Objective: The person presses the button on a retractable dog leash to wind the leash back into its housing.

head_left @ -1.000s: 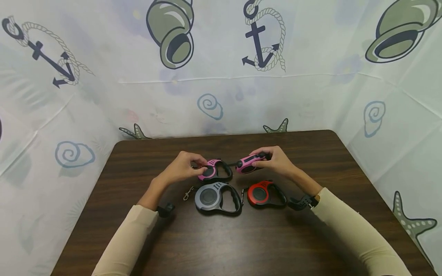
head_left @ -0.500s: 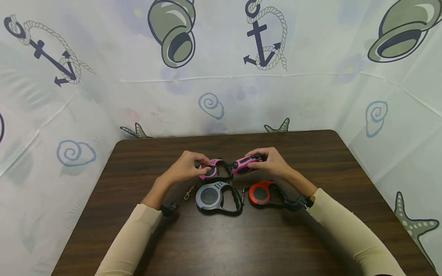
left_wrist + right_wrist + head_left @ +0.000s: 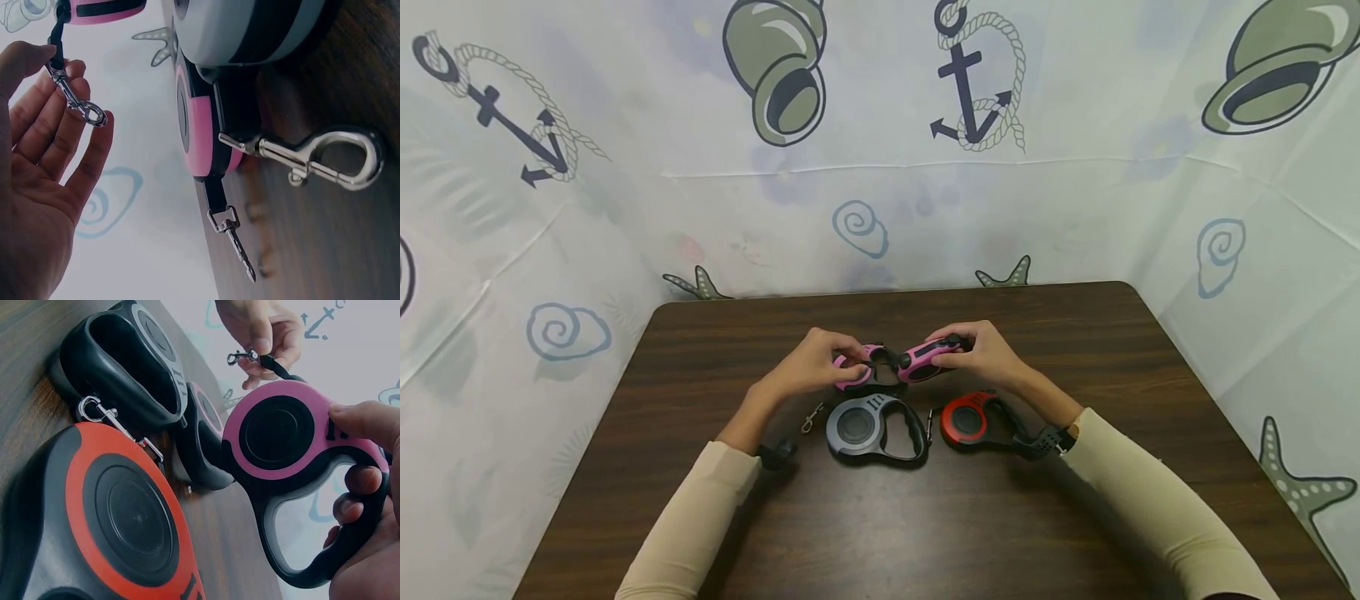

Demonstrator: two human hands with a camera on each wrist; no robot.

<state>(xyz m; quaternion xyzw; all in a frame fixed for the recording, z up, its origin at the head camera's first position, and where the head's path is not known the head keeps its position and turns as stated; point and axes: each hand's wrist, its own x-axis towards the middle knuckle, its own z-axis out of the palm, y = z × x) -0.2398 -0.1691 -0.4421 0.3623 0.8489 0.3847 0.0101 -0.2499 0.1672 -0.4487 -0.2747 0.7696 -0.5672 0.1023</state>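
Observation:
My right hand (image 3: 981, 354) grips the black handle of a pink retractable dog leash (image 3: 294, 394) and holds it above the table, thumb on its upper side. Between thumb and fingers my left hand (image 3: 820, 360) pinches the black strap of that leash, just above its silver snap clip (image 3: 78, 103). A second pink leash (image 3: 856, 381) lies on the table beneath the left hand, partly covered by it in the head view. Nearer lies a grey leash (image 3: 855, 427), with a red leash (image 3: 964, 421) to its right.
A dark wooden table (image 3: 880, 525) bears the leashes. The grey leash's snap clip (image 3: 811, 419) sticks out to its left, and the red leash's clip (image 3: 103, 412) lies beside the grey handle. A printed cloth (image 3: 880, 133) hangs behind the table.
The held pink leash has moved slightly left, closer to my left hand. My left hand has shifted slightly right. The leashes on the table stay put.

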